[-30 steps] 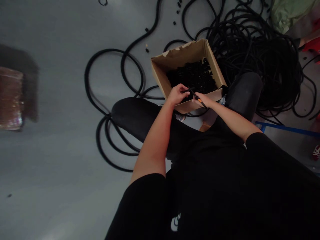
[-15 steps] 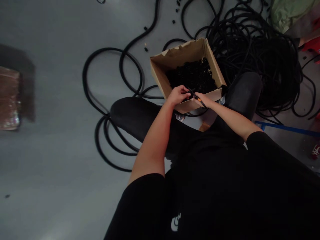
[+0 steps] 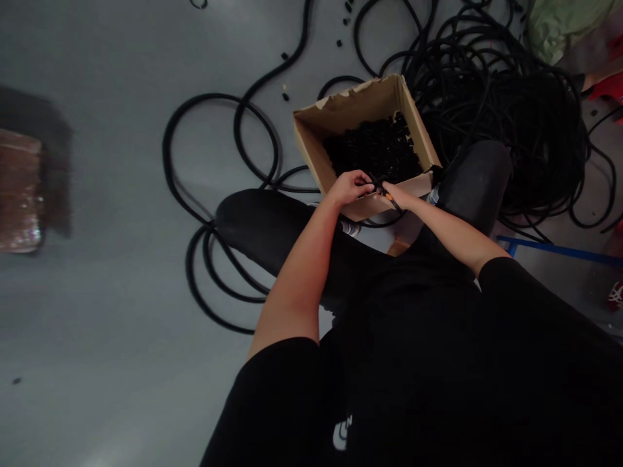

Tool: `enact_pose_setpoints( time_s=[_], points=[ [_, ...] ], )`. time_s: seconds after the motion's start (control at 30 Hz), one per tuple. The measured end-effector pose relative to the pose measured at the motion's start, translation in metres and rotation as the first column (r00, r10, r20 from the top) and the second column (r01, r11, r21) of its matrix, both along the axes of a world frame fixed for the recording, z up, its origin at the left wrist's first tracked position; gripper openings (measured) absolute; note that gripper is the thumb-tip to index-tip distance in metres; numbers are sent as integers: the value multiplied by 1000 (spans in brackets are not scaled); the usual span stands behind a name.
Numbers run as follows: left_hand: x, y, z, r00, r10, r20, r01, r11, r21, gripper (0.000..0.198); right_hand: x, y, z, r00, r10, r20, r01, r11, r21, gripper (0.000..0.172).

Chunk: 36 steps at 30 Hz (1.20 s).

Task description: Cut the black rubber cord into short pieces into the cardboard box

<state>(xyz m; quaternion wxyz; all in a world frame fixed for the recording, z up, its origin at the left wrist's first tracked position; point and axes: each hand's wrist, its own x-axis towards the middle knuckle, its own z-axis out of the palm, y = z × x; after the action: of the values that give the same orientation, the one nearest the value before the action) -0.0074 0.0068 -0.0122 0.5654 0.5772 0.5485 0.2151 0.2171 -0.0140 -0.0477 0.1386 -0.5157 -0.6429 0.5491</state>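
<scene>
1. Holding a small orange-and-black tool (image 3: 388,194) in the right hand (image 3: 402,196), pinched narrowly between fingers and thumb, just over the near rim of the cardboard box (image 3: 350,110).
2. Left hand (image 3: 348,187) curled narrowly beside the right, close to the tool; whether it grips anything, I cannot tell.
3. Black pieces (image 3: 374,149) lie heaped inside the box. They look small, light and fairly stiff, and probably best pinched singly by their edges.
4. Tool looks light and easiest to take by its orange grip.
5. Black cable (image 3: 496,110) lies piled beyond the box's right side, with loops (image 3: 195,168) left of the box; it looks flexible, and heavy when bunched.
6. Loose black bits (image 3: 285,96) sit on the floor (image 3: 97,357) off the box's far left corner.
7. Knees (image 3: 477,181) flank the box's near corners.
</scene>
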Motion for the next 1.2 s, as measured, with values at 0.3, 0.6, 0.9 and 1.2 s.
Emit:
enact_pose_setpoints(
  time_s=[0.3,0.6,0.9,1.2],
  points=[
    [-3,3,-4,990,88,-110,-87,996,18,29,0,8,24,995,-27,96,23,999,36,23],
    [-3,4,-1,967,124,-221,-108,991,81,31,1,8,37,985,-22,173,9,997,77,23],
    [-2,6,0,972,175,-158,-160,981,107,35,8,8,33,991,-84,105,81,996,28,27],
    [-4,5,-29,984,168,51,-169,986,12,66,-6,-1,2,984,64,-164,-73,996,-52,35]
  ],
)
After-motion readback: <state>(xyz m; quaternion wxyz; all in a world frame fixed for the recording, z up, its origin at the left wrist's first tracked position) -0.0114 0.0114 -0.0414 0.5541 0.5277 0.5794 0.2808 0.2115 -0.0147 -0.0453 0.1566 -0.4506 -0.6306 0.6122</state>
